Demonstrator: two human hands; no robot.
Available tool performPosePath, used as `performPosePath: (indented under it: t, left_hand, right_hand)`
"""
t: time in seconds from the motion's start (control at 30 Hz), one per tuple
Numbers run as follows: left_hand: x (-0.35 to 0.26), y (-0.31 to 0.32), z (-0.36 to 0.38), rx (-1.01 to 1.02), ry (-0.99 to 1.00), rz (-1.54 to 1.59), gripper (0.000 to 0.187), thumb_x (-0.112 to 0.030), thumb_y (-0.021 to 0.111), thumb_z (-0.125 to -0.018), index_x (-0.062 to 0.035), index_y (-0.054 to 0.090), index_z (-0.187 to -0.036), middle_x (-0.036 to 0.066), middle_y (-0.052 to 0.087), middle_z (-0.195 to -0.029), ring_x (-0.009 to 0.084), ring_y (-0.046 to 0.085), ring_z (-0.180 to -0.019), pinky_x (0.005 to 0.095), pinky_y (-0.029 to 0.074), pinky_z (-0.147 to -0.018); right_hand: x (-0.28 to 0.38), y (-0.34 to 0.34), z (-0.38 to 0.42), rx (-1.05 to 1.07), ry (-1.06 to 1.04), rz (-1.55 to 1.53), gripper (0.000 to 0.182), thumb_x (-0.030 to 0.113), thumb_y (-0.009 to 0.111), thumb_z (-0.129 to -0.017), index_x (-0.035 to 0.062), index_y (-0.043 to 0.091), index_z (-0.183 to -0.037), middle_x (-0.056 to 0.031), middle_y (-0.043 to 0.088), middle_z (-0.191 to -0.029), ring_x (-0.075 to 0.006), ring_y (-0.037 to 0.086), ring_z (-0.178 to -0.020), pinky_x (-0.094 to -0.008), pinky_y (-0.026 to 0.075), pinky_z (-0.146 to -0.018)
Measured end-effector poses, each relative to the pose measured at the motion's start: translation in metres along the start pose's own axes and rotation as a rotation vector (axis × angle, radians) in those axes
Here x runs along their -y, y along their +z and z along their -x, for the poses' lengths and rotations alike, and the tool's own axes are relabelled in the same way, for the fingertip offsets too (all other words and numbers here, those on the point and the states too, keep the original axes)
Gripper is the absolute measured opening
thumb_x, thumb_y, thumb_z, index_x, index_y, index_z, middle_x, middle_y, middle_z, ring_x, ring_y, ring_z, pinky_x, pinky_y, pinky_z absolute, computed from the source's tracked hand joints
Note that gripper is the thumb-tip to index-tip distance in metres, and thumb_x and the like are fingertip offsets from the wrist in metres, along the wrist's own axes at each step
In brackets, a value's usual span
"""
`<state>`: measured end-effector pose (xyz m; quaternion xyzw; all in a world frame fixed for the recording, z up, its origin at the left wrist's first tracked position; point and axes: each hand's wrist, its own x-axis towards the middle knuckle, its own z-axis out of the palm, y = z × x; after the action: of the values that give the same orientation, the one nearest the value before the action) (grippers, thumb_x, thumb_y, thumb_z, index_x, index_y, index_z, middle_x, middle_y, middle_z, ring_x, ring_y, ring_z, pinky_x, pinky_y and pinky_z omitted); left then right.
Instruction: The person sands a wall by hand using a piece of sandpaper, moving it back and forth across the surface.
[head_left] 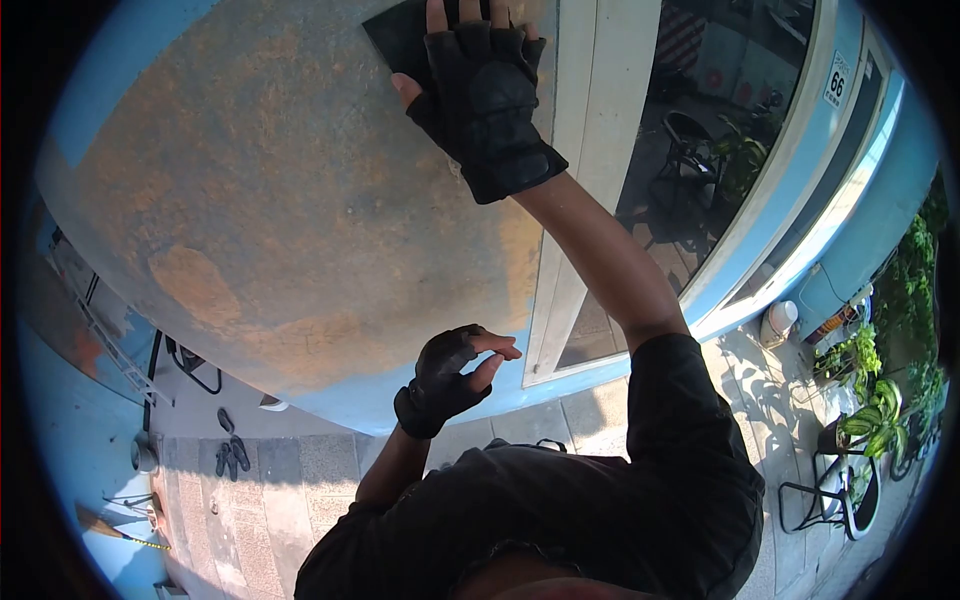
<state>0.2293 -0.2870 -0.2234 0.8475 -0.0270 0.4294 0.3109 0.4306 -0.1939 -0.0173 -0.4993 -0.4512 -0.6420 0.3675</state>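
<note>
Most of the wall [290,200] left of the white frame [590,110] is mottled grey with matte, rusty-orange patches, its finish uneven, with smoother blue paint [375,400] low down towards the frame's foot. Beside the frame's upper part, the gloved right hand [485,100] lies flat, fingers spread, over a dark, straight-edged sheet [398,35], perhaps abrasive, against the wall. Left of the frame's lower end, the gloved left hand [445,378] hangs apart, curled; I cannot tell whether its fingertips meet.

We're outside a building, house-like, with a blue-painted wall [355,400], a "66" plate [837,82], potted plants [878,418] and sunlit paving [265,500].
</note>
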Motion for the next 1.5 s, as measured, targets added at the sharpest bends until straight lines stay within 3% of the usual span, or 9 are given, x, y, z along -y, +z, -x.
performPosePath:
  t: [0.1,0.4,0.47,0.53,0.63,0.9,1.2,1.27,1.5]
  left_hand:
    - [0.000,0.000,-0.004,-0.004,0.006,0.004,0.016,-0.003,0.064,-0.093,-0.0044,0.066,-0.109,0.012,0.078,-0.091,0.0277,0.076,-0.084,0.0384,0.059,-0.078]
    - [0.001,0.001,-0.002,-0.042,0.028,-0.043,0.022,0.004,0.068,-0.085,-0.0043,0.071,-0.105,0.008,0.078,-0.089,0.0231,0.075,-0.077,0.0335,0.058,-0.071]
    - [0.002,-0.002,0.001,0.004,0.001,-0.048,0.015,-0.004,0.064,-0.093,-0.0040,0.067,-0.108,0.011,0.078,-0.090,0.0276,0.076,-0.083,0.0384,0.059,-0.079]
    - [0.002,-0.003,0.002,0.000,0.000,-0.036,0.015,-0.004,0.064,-0.093,-0.0040,0.066,-0.108,0.011,0.078,-0.090,0.0275,0.076,-0.082,0.0384,0.059,-0.079]
    - [0.003,-0.004,0.000,-0.006,0.007,-0.022,0.015,-0.004,0.064,-0.094,-0.0040,0.066,-0.109,0.011,0.078,-0.090,0.0274,0.076,-0.082,0.0385,0.059,-0.078]
    - [0.002,-0.002,-0.002,0.004,0.008,-0.021,0.014,-0.005,0.064,-0.095,-0.0045,0.066,-0.109,0.012,0.078,-0.090,0.0271,0.076,-0.082,0.0381,0.059,-0.076]
    - [0.003,-0.006,0.002,-0.048,0.020,-0.041,0.021,0.002,0.069,-0.085,-0.0046,0.071,-0.104,0.007,0.078,-0.088,0.0242,0.074,-0.076,0.0336,0.058,-0.071]
    - [0.003,-0.006,0.003,-0.060,0.015,-0.038,0.020,0.002,0.069,-0.085,-0.0045,0.071,-0.104,0.008,0.078,-0.088,0.0241,0.074,-0.077,0.0338,0.058,-0.072]
    - [0.004,-0.007,0.003,-0.010,0.013,-0.029,0.013,-0.008,0.063,-0.096,-0.0045,0.066,-0.108,0.012,0.078,-0.089,0.0276,0.076,-0.079,0.0380,0.059,-0.076]
  right_hand:
    - [-0.001,-0.011,-0.028,0.130,0.111,-0.247,0.087,0.042,0.069,-0.090,0.0055,0.030,-0.158,-0.0262,0.023,-0.164,-0.0452,0.023,-0.151,-0.0688,0.020,-0.117]
    - [-0.003,0.005,-0.007,0.037,0.043,-0.168,0.086,0.043,0.069,-0.089,0.0049,0.034,-0.157,-0.0266,0.026,-0.164,-0.0451,0.024,-0.151,-0.0678,0.016,-0.118]
    - [0.003,0.003,0.006,-0.046,-0.028,-0.006,0.086,0.043,0.069,-0.089,0.0050,0.034,-0.157,-0.0264,0.025,-0.164,-0.0450,0.023,-0.152,-0.0676,0.015,-0.119]
    - [0.013,-0.019,0.012,0.182,0.138,-0.390,0.087,0.042,0.068,-0.088,0.0049,0.033,-0.158,-0.0263,0.023,-0.165,-0.0449,0.021,-0.153,-0.0671,0.012,-0.119]
    - [0.009,-0.014,-0.016,0.192,0.129,-0.318,0.086,0.044,0.068,-0.089,0.0045,0.033,-0.158,-0.0262,0.024,-0.165,-0.0443,0.022,-0.152,-0.0670,0.013,-0.119]
    - [0.010,-0.001,-0.056,0.038,0.151,-0.298,0.084,0.043,0.068,-0.091,0.0038,0.036,-0.157,-0.0249,0.028,-0.164,-0.0426,0.030,-0.149,-0.0681,0.016,-0.118]
    - [0.014,-0.039,-0.023,0.254,0.191,-0.379,0.084,0.045,0.069,-0.090,0.0032,0.038,-0.156,-0.0257,0.030,-0.163,-0.0443,0.034,-0.146,-0.0678,0.022,-0.117]
    - [0.010,-0.049,-0.030,0.510,0.210,-0.419,0.083,0.045,0.070,-0.089,0.0043,0.040,-0.155,-0.0259,0.029,-0.163,-0.0455,0.036,-0.145,-0.0675,0.025,-0.115]
    - [0.006,-0.032,-0.015,0.201,0.067,-0.316,0.083,0.045,0.072,-0.087,0.0078,0.042,-0.155,-0.0251,0.030,-0.164,-0.0442,0.033,-0.147,-0.0683,0.025,-0.113]
